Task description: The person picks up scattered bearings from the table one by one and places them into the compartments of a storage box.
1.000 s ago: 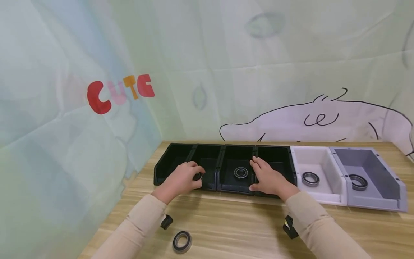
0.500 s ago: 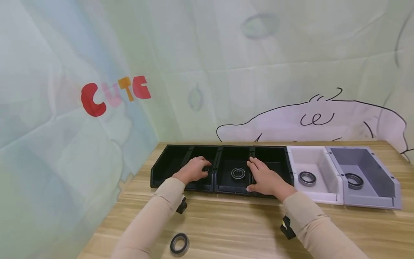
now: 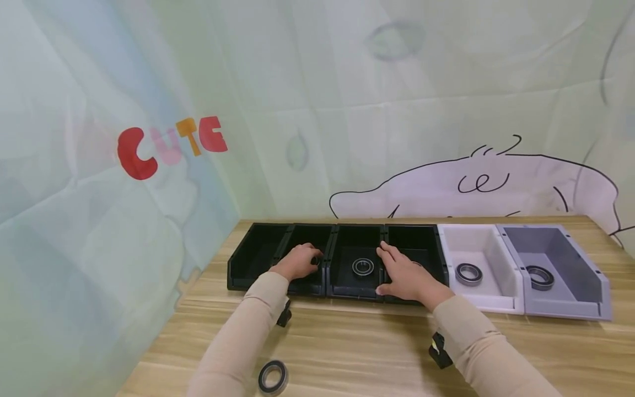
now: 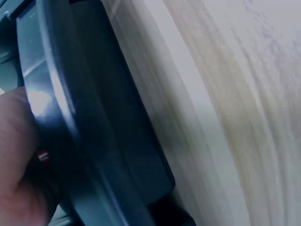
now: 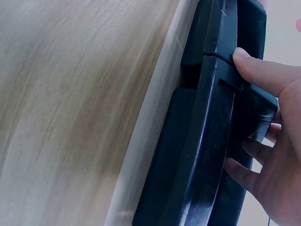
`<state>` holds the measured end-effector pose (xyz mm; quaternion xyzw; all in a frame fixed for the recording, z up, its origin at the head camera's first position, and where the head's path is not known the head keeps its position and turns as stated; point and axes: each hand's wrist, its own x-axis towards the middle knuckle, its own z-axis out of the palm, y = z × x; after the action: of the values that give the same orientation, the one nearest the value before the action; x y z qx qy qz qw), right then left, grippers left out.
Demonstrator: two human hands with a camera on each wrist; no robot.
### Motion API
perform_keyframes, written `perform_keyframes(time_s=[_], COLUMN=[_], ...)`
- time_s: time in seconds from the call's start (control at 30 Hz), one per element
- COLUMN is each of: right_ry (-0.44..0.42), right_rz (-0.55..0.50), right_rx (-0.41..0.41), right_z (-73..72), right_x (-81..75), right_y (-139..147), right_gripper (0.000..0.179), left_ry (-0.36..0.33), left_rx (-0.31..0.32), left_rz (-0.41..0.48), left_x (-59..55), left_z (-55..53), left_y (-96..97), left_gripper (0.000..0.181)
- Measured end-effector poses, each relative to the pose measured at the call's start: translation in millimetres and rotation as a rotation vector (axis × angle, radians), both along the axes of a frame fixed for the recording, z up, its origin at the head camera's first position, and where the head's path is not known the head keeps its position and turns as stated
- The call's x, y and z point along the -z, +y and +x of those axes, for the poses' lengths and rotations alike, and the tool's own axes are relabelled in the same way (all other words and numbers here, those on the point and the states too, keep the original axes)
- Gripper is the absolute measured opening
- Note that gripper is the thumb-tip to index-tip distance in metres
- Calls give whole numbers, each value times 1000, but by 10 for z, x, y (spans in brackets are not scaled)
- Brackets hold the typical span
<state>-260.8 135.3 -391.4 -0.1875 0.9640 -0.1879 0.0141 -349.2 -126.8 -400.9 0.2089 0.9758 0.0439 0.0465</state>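
My left hand (image 3: 297,261) reaches into the second black bin (image 3: 313,286) from the left. Between its thumb and fingers it pinches a ball bearing (image 3: 315,260), mostly hidden by the hand. In the left wrist view the bin's front lip (image 4: 89,122) covers much of the work. My right hand (image 3: 404,274) rests on the divider between the third and fourth black bins, fingers spread; in the right wrist view its thumb (image 5: 242,54) touches the rim. Another bearing (image 3: 363,267) lies in the third bin. A ring edge shows behind the right hand in the fourth bin.
A white bin (image 3: 496,302) and a grey bin (image 3: 570,310) continue the row rightward, with a bearing (image 3: 468,274) and a bearing (image 3: 541,277) inside. One loose bearing (image 3: 273,377) lies on the wooden table (image 3: 357,353) near the front. A printed curtain hangs behind.
My left hand has moved right and further into the second black bin with the bearing. The right hand keeps its place on the divider. The head view has shifted slightly.
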Motion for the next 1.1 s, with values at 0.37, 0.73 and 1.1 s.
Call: perform_keyframes(time_s=[0.37, 0.73, 1.1], right_ry=[57, 45, 51], right_rz=[15, 9, 5], right_rx=[-6, -9, -11], right_z=[-6, -10, 7], right_x=[-6, 6, 9], right_y=[13, 3, 1], right_gripper=[86, 85, 84], left_ry=[-1, -17, -18], left_rx=[-2, -21, 116], left_rz=[-43, 53, 119], left_x=[-23, -217, -355], left_z=[7, 186, 615], left_y=[74, -58, -391], left_gripper=[33, 46, 48])
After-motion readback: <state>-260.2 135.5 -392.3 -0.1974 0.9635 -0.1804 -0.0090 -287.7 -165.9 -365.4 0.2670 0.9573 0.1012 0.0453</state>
